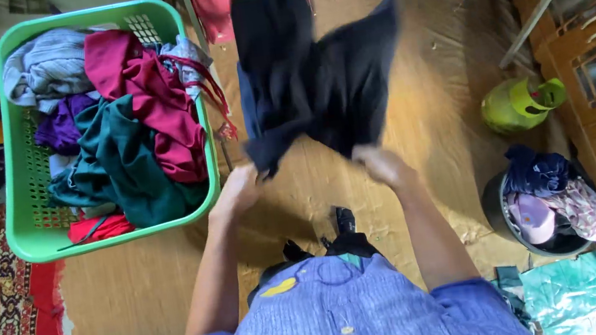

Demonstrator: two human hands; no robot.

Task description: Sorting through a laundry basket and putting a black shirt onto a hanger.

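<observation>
Shaking out a dark navy cloth garment, blurred, spread beyond the fingertips.

Left hand and right hand pinched shut on its near edge; green plastic laundry basket left of the fingers; next, probably squaring corners.

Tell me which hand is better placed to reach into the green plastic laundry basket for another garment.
Left, probably. The left hand grips the black cloth garment right beside the green plastic laundry basket and its rim. The right hand holds the garment's other edge, farther from the basket, and would have to cross over.
</observation>
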